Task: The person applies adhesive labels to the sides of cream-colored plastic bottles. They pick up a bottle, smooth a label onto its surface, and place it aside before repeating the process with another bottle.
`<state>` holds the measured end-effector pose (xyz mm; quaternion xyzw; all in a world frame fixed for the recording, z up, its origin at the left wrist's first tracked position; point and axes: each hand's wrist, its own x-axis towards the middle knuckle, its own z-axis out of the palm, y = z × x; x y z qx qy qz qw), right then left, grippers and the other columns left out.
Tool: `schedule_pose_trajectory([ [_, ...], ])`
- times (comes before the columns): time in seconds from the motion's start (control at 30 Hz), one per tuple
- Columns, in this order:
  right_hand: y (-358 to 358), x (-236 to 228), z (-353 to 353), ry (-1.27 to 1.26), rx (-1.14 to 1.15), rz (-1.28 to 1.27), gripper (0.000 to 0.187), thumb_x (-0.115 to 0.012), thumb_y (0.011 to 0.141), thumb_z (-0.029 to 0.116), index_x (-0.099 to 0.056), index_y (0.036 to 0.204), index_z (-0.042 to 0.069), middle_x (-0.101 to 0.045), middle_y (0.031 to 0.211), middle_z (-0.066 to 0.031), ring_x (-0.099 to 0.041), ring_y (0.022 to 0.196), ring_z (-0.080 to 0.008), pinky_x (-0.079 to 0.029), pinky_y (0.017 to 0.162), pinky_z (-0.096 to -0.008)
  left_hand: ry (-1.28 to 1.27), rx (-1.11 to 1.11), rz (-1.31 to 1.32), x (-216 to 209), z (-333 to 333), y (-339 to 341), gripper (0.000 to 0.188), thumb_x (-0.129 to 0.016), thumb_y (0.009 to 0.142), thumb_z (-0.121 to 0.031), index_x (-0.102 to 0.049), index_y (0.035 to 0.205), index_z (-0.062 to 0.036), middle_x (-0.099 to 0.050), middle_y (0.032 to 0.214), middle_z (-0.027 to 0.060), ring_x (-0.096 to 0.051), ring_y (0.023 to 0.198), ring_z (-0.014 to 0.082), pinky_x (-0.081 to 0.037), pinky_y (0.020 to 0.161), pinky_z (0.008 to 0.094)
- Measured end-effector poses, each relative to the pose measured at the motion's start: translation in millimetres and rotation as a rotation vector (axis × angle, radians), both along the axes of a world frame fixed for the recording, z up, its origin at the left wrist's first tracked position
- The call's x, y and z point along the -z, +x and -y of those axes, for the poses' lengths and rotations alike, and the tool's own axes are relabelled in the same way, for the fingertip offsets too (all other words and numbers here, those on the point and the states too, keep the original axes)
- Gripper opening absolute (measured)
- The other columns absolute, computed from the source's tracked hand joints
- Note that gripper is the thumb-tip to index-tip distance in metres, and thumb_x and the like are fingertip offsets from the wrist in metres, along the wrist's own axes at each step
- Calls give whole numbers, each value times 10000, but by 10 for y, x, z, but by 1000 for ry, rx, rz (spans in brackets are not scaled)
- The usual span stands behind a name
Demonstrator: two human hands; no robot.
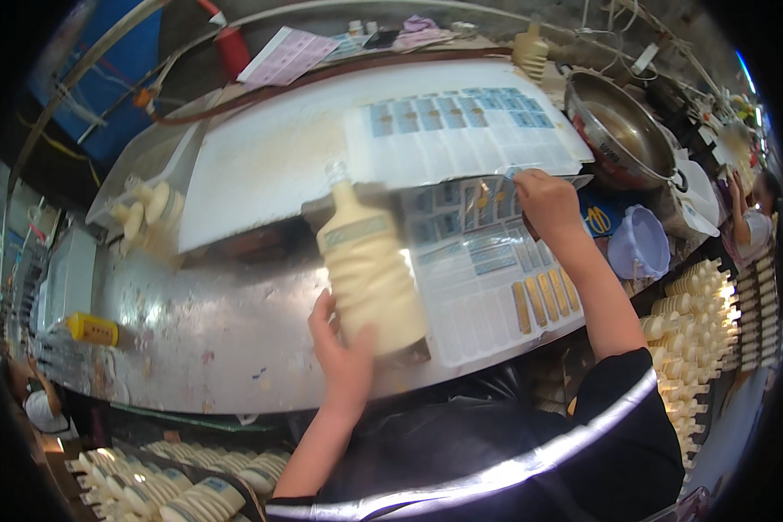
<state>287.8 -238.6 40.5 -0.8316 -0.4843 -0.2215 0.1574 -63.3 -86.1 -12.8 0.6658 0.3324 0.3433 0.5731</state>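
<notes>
A large cream-coloured bottle [376, 287] with a ribbed body, a narrow neck and a grey-blue band stands or leans on the metal table, slightly blurred. My left hand [344, 357] is wrapped round its lower left side. My right hand [548, 204] is closed in a pinch at the front edge of a white board [270, 165], by a small bluish piece like a decal [511, 174]. Below that hand lie sheets of blue decals [496, 257] and a row of gold strips [544, 300]. More blue decals [461, 111] lie in rows on the raised board.
A wide metal pan [622, 130] and a lavender basket [639, 244] stand at the right. On the left are a clear tub with cream bottles [148, 209] and a yellow bottle [93, 329]. Many cream bottles [183, 487] are stacked below the table. Other people [744, 217] are at the sides.
</notes>
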Motion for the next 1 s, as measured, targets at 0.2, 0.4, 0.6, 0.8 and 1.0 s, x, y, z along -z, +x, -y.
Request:
schedule_pose_trajectory([
  [0.2,-1280,-262,-248,252,-318,-756,196,-743,797,111,-753,989,75,-750,947,-104,-747,835,-285,-585,649,-325,68,-12,-16,0,20,-168,636,-721,830,-78,-493,1420,-18,-529,1368,153,-552,1244,282,-475,1055,419],
  [0.4,-2072,-171,-315,79,-734,-90,457,-772,676,117,-708,1115,4,-707,1187,-142,-673,664,-217,-543,571,-332,-137,77,92,-83,-72,-174,597,-669,851,-58,-476,1415,-18,-514,1380,145,-535,1251,261,-442,1078,406],
  [0.6,-2170,-35,-304,81,-666,91,378,-752,726,119,-710,1082,-1,-695,1180,-137,-614,592,-176,-499,515,-311,-140,0,-42,-194,-102,-4,545,-710,894,-153,-457,1357,-16,-538,1294,150,-504,1235,245,-399,1089,397],
  [0.8,-2211,-39,-106,120,-689,-54,224,-739,841,142,-720,1006,-8,-703,1095,-135,-633,589,-192,-512,519,-317,-78,-17,-73,-175,-27,-8,539,-712,907,-167,-460,1359,-17,-539,1304,155,-495,1253,252,-391,1101,397],
  [1.0,-2016,36,-78,166,-440,-574,410,-776,866,217,-656,1207,24,-673,994,-115,-600,608,-195,-510,595,-323,-65,38,56,3,-15,-93,621,-661,907,-111,-401,1462,-6,-475,1410,168,-466,1309,267,-382,1130,412],
])
